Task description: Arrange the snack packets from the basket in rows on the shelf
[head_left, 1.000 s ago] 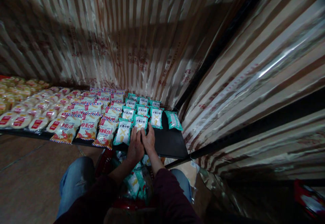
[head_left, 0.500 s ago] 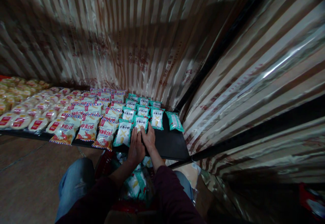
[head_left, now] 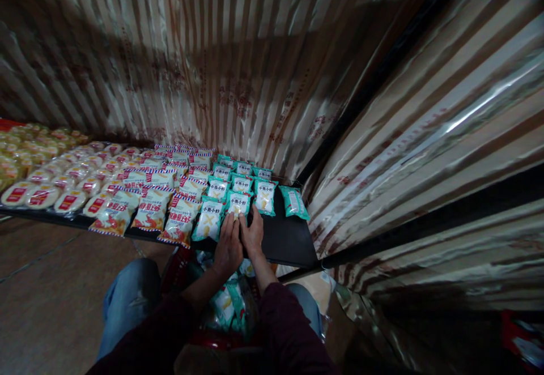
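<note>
A teal-and-white snack bag (head_left: 238, 201) stands leaning in the front row of the black shelf (head_left: 289, 239). My left hand (head_left: 228, 249) is on its lower left part, fingers close together and pressed against the wrapper. Holding the right side is my right hand (head_left: 253, 234), with its thumb on the front and its fingers along the edge. The lower end of the bag is hidden behind my hands. Another teal snack bag (head_left: 210, 216) touches it on the left, and several more stand in rows behind.
Left of the teal bags are rows of orange-and-white snack bags (head_left: 151, 208), then round wrapped crackers (head_left: 70, 200). One teal bag (head_left: 294, 202) leans at the shelf's right end. Below, between my knees, a red basket (head_left: 181, 264) holds more teal bags. Striped plastic curtains (head_left: 238, 80) hang behind.
The view has shifted slightly. Both hands stay on the same teal bag, with the right hand's fingers spread a little further from the left hand.
</note>
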A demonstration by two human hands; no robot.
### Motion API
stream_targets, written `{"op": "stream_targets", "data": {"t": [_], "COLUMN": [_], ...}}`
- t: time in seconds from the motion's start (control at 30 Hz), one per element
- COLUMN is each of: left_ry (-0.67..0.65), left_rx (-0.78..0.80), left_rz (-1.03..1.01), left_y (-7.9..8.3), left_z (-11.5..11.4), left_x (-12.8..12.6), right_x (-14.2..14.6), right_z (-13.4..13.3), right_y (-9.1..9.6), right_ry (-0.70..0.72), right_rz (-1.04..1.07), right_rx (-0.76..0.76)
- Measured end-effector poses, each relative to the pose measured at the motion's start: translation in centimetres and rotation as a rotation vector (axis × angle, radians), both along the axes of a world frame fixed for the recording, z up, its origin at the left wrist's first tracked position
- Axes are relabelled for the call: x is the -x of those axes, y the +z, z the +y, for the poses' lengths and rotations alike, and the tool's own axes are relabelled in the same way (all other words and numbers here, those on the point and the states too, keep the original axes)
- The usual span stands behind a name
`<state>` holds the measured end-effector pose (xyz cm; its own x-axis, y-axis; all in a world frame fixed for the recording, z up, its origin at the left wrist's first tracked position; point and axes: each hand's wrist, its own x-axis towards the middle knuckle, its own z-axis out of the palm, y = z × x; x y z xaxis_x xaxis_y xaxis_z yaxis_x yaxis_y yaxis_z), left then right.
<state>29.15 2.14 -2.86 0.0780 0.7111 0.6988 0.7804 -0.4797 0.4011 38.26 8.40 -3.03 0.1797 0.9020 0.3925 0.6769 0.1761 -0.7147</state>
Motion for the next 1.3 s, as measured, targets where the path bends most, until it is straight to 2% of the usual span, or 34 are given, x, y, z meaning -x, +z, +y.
{"op": "stream_targets", "data": {"t": [0.07,0.27,0.43,0.53,0.67,0.83,1.1,1.17,1.3], "left_ry": [0.031,0.267,0.269,0.262,0.251,0.198,0.224,0.242,0.275], "left_rx": [0.005,0.056,0.052,0.023,-0.035,-0.105,-0.093,-0.074,-0.021], "left_rz": [0.032,0.053,0.045,0.056,0.058,0.038,0.080,0.092,0.092], "left_y": [0.3,0.4,-0.3,-0.8,-1.3,-1.7,-2.0,-2.0,-1.7], "left_z": [-0.7,-2.1,-2.1,-1.9,-1.4,-0.6,-0.1,-0.1,0.1], "left_x": [0.8,3.4,4.3,4.6,4.9,5.2,5.5,5.5,5.4], "right_x": [0.0,1.0,2.6,3.6,4.4,4.7,4.8,4.3,3.0], "right_z": [-0.6,-2.8,-4.5,-4.8,-4.6,-4.2,-3.9,-3.9,-3.6], "right_y": [0.0,0.7,1.8,2.2,2.4,2.3,2.5,2.2,1.2], "right_ry": [0.002,0.078,0.284,0.338,0.335,0.353,0.347,0.303,0.127], "right_rz": [-0.022,-0.139,-0.228,-0.243,-0.244,-0.217,-0.223,-0.235,-0.230], "right_rx": [-0.058,-0.218,-0.236,-0.187,-0.151,-0.187,-0.202,-0.219,-0.209]}}
